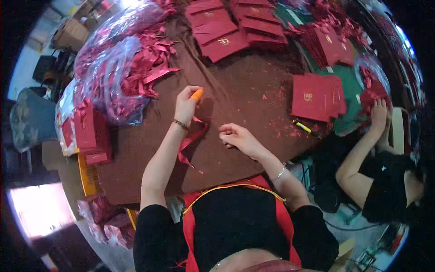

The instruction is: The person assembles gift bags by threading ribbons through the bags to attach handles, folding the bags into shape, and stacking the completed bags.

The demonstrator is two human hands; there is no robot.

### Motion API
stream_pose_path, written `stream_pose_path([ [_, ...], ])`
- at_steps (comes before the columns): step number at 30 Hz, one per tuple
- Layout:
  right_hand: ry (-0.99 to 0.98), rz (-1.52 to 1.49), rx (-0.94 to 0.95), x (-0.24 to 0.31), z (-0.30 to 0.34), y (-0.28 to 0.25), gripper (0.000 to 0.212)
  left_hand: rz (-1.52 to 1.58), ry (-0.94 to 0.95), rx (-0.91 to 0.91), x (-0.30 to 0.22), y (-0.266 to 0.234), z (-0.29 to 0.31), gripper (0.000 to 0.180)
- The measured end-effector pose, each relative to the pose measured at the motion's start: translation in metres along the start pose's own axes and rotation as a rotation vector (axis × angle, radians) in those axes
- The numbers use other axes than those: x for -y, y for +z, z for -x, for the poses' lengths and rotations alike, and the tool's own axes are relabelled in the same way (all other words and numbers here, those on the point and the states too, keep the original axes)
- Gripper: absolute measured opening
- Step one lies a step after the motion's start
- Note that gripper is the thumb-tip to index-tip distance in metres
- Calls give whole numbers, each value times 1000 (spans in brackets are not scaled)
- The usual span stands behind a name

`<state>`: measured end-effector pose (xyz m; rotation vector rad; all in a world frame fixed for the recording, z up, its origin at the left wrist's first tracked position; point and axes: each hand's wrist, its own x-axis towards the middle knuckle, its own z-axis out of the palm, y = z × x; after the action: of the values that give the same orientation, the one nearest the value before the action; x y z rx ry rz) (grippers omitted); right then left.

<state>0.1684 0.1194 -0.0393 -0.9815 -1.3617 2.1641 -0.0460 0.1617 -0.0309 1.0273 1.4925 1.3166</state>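
My left hand point(186, 105) is above the middle of the brown table with its fingers closed. A bright orange piece point(197, 94) shows at its fingertips; whether it is a finger cover or a small tool I cannot tell. From under this hand a red ribbon point(194, 138) trails down in a twist toward the near side of the table. My right hand point(242, 141) is to the right of the ribbon, apart from it, its fingers curled together. Something pale shows at a fingertip there, too small to name.
Red folders point(224, 43) lie piled at the far side, with another red stack point(317, 97) at right. A yellow marker-like tool point(302, 127) lies near red scraps. Plastic-bagged red ribbons point(122, 68) and upright red boxes point(92, 131) crowd the left. A co-worker's hand point(379, 113) is at right.
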Motion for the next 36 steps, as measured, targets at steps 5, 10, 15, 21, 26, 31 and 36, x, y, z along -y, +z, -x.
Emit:
stream_pose_path([
  [5, -170, -68, 153, 27, 19, 7, 23, -277, 121, 114, 5, 9, 1, 13],
  [10, -1043, -174, 788, 161, 66, 59, 20, -384, 176, 104, 21, -3, 13, 16],
  [15, -1566, -735, 1001, 210, 66, 99, 34, -444, 202, -47, 2, 13, 10, 21],
  [21, -1428, -892, 1155, 214, 70, 116, 28, -1188, 637, -222, 14, -29, -34, 11],
  [26, -1025, -1309, 1275, 185, 68, 124, 26, -1550, 676, -373, -2, -25, -58, 23],
  [31, -851, -313, 1153, 189, 51, 98, 15, -480, 497, -226, 16, 5, -156, 47],
  [36, -713, -14, 608, 149, -7, 63, 21, -67, 20, -99, 27, 16, -217, 56],
])
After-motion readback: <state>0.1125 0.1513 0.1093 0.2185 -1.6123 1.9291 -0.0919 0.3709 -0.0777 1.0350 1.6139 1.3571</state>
